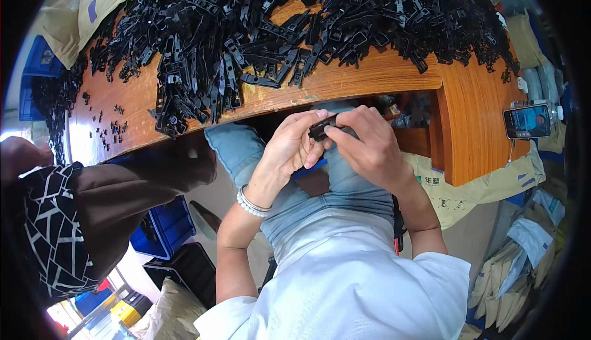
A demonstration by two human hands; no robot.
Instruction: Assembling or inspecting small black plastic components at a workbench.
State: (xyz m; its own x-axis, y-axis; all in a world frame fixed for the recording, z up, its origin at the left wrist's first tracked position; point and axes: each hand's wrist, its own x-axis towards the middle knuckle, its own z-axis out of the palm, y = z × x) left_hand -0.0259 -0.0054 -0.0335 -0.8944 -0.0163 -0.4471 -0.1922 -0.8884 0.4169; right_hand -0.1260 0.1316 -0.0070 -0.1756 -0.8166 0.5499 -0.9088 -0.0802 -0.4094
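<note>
Above my lap, just off the table edge, both hands meet around a small black plastic part (321, 129). My left hand (294, 143), with a white beaded bracelet on the wrist, pinches it from the left between thumb and fingers. From the right, my right hand (368, 141) grips its other end, thumb and forefinger pressed on it. The fingers cover much of the part, so its full shape is hidden. A large heap of similar long black plastic parts (203, 56) covers the table beyond my hands, some hanging over the near edge.
The wooden table (369, 81) curves ahead, with tiny black pieces (111, 130) at its left. A phone (527, 122) stands at the right edge. Another person's leg (141, 186) is close on my left, near a blue crate (163, 226). Sacks (502, 272) lie at right.
</note>
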